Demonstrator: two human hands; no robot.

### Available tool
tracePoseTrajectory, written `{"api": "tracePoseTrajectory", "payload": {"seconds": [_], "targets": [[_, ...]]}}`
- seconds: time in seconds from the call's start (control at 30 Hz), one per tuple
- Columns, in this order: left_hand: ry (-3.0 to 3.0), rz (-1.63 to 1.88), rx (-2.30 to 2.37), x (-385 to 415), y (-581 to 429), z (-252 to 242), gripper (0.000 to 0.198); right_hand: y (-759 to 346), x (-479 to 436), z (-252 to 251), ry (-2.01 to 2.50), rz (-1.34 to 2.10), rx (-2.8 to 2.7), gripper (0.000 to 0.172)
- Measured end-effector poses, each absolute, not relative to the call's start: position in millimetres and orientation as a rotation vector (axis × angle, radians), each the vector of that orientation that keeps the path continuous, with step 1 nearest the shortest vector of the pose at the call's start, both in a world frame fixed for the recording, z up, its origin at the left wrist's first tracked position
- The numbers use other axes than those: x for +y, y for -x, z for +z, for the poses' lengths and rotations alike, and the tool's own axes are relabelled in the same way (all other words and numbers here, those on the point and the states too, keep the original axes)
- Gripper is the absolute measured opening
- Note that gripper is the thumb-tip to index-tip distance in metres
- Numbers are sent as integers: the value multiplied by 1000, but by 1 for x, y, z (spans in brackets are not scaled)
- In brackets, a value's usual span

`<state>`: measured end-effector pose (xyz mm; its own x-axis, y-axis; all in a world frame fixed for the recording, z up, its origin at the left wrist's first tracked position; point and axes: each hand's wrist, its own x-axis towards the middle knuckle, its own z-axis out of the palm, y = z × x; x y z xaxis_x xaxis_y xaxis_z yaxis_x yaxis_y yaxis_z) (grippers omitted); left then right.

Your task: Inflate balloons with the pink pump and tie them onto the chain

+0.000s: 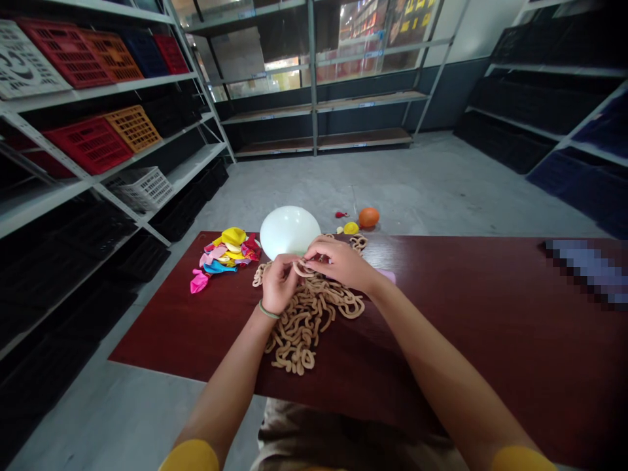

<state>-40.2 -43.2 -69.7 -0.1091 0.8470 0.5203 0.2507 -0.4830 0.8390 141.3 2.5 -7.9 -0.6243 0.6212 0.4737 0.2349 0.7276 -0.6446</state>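
My left hand (280, 282), with a green band at the wrist, is closed on a piece of tan cord over the table. Close against it, my right hand (338, 258) pinches the same cord between thumb and fingers. Beneath both hands lies a tangled pile of tan cord (307, 317). A large inflated white balloon (289, 230) touches or nearly touches the fingers from behind; its neck is hidden by my hands. Left of it is a heap of uninflated balloons (228, 252) in yellow, pink, red and blue.
The dark red table (466, 314) has a pixelated flat object (589, 268) at its right. On the floor beyond lie an orange balloon (369, 217) and a yellow one (350, 227). Shelves with crates (93, 144) stand left, and more shelves (366, 103) stand behind.
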Motion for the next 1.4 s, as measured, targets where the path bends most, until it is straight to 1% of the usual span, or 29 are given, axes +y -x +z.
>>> {"api": "tracePoseTrajectory", "payload": {"seconds": [0.27,0.47,0.63,0.77,0.97,1.1,1.33,1.4], "targets": [[-1745,1572,1204,-43,43,-67,16,-139,3,-11,666,787,-2151,7],[-1455,1623,1076,-44,31,-65,26,-135,-2,-6,692,843,-2090,8],[-1337,1623,1023,-43,28,-60,26,-134,-3,-5,651,765,-2074,11],[-1320,1695,981,-41,30,-57,22,-136,0,-9,680,636,-2087,10],[-1286,1728,1023,-37,32,-58,23,-139,-2,-9,787,258,-2224,14],[-1296,1732,1010,-36,31,-61,19,-138,-6,-5,792,147,-2278,19],[-1360,1734,989,-33,35,-69,18,-137,-9,-1,822,-37,-2443,18],[-1380,1742,989,-33,35,-70,18,-137,-9,-2,809,-101,-2482,20]]}}
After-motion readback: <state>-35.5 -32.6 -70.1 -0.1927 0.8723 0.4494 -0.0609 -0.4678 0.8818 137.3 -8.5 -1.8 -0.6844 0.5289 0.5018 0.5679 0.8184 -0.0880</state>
